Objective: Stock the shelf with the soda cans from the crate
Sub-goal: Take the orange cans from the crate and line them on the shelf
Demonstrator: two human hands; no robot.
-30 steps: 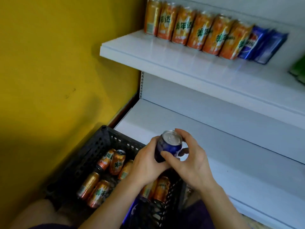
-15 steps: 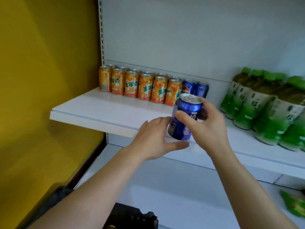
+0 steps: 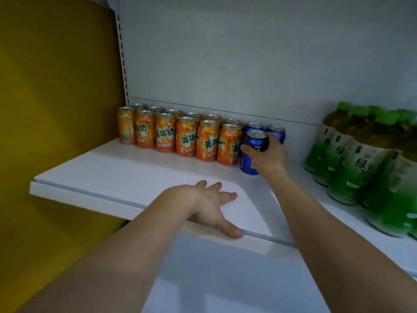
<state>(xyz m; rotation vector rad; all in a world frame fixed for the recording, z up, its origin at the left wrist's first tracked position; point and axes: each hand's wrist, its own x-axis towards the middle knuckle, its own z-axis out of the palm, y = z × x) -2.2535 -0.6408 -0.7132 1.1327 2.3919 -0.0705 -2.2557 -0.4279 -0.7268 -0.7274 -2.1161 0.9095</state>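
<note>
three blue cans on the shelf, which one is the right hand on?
The front blue can, beside the last orange can of the front row. The right hand grips it near the top. The other two blue cans stand untouched behind it at the back panel.

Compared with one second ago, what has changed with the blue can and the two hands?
The right hand carried the blue can up from above the crate to the shelf, beside the orange cans. The left hand let go and now rests on the shelf edge. The right fingers still grip it; the shelved rows are unchanged.
</note>
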